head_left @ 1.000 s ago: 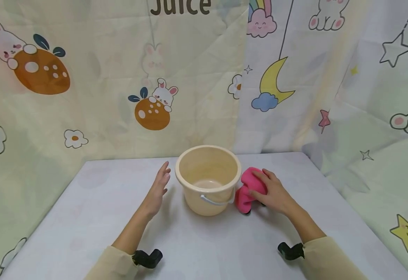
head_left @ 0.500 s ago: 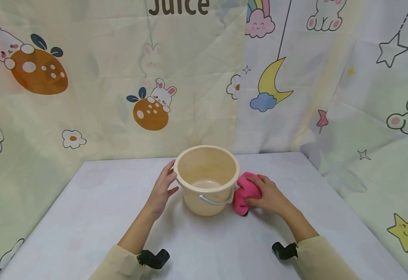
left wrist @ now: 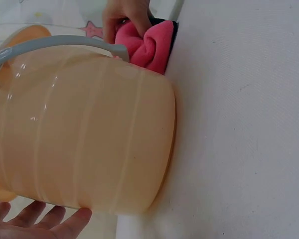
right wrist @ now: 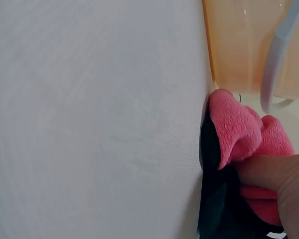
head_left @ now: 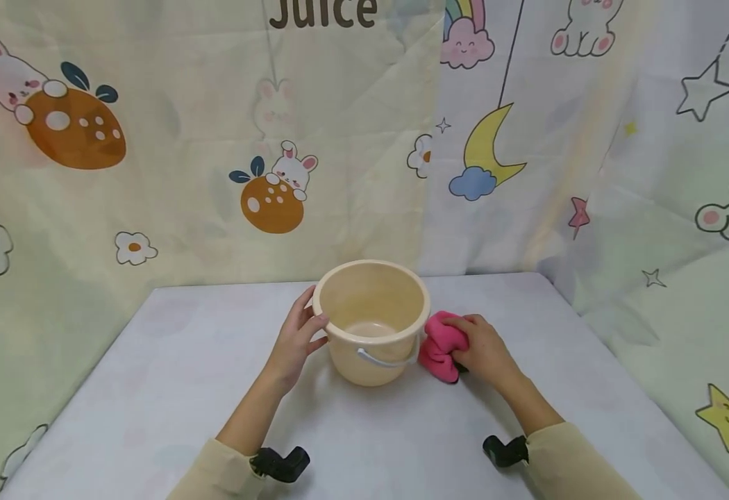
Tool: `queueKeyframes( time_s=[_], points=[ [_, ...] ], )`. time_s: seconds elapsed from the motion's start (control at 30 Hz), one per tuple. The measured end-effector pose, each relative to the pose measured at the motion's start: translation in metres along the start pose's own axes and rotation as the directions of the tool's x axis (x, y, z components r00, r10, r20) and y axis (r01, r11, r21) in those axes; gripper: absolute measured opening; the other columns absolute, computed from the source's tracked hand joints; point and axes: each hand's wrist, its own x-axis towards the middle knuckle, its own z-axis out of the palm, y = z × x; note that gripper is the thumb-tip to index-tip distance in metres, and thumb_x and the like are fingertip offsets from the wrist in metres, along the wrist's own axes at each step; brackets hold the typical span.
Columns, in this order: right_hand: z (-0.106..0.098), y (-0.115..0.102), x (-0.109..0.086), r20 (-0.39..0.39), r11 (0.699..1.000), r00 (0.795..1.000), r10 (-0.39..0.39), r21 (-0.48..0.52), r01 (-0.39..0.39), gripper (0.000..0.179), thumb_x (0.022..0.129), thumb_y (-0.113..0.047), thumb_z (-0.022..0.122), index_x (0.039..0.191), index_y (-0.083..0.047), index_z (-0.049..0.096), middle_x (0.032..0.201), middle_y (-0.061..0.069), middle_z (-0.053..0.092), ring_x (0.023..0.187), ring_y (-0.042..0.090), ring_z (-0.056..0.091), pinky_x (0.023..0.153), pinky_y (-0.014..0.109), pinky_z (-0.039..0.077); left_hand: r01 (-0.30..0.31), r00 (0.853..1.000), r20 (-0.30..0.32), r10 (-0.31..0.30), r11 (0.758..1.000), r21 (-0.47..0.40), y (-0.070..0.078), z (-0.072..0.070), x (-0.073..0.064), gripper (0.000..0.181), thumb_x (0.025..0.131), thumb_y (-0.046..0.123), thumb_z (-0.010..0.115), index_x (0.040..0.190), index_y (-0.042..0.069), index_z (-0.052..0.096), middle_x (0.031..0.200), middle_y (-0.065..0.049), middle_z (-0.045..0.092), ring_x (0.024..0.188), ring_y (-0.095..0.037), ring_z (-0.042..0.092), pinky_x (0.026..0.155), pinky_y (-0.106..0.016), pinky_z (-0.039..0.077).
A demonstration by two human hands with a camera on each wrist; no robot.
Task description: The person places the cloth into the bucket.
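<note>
A cream plastic bucket with a grey handle stands upright on the white table, nothing visible inside it. My left hand rests against the bucket's left side, thumb close under the rim; in the left wrist view its fingertips lie along the bucket wall. To the bucket's right, my right hand grips a crumpled pink fleecy cloth with a dark side. The right wrist view has the thumb pressed into the folds, the cloth low at the table beside the bucket. The other right fingers are mostly hidden there.
The white table reaches back to a printed curtain with rabbits and fruit. Black wrist cameras sit at both cuffs, the left camera and the right camera close over the table.
My left hand has moved right and now touches the bucket's side. My right hand has shifted slightly left and down, with the pink cloth bunched tighter. The bucket stays in place.
</note>
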Motion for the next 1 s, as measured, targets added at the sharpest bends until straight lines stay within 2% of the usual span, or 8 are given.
queueKeyframes(
  time_s=[0.13,0.27,0.53,1.0],
  points=[
    [-0.001,0.003,-0.001,-0.048,0.999,0.999,0.018,0.030,-0.017,0.054,0.082,0.004,0.074,0.135,-0.004,0.066,0.129,0.027,0.059,0.113,0.044,0.061,0.090,0.055,0.057,0.017,1.000,0.010,-0.017,1.000,-0.012,0.002,0.000,-0.001,0.068,0.103,0.021,0.053,0.164,0.023,0.024,0.159,-0.019,0.041,0.143,-0.039,0.044,0.113,-0.057,0.044],
    [-0.004,0.007,-0.001,-0.097,0.998,0.995,0.008,0.061,-0.002,0.052,0.082,0.004,0.074,0.132,-0.003,0.067,0.125,0.028,0.061,0.111,0.044,0.062,0.086,0.052,0.057,0.018,1.000,0.006,-0.018,1.000,-0.017,0.002,0.000,-0.001,0.068,0.102,0.022,0.054,0.164,0.024,0.025,0.158,-0.020,0.042,0.142,-0.039,0.045,0.113,-0.057,0.044],
    [-0.015,0.008,-0.002,-0.191,0.994,0.982,0.014,0.112,0.007,0.052,0.081,0.000,0.074,0.132,-0.001,0.066,0.120,0.031,0.063,0.110,0.045,0.061,0.092,0.059,0.053,0.018,1.000,0.005,-0.018,0.999,-0.030,0.002,0.001,-0.001,0.069,0.101,0.023,0.055,0.163,0.024,0.026,0.157,-0.019,0.042,0.142,-0.039,0.044,0.113,-0.057,0.043],
    [-0.046,-0.001,-0.001,-0.305,0.991,0.952,0.029,0.133,0.012,0.051,0.083,-0.003,0.076,0.133,-0.002,0.065,0.121,0.030,0.061,0.110,0.045,0.059,0.091,0.060,0.049,0.025,1.000,-0.005,-0.025,0.999,-0.037,0.003,0.002,0.000,0.068,0.101,0.021,0.054,0.163,0.024,0.027,0.153,-0.020,0.044,0.139,-0.039,0.045,0.112,-0.056,0.045]
  ],
)
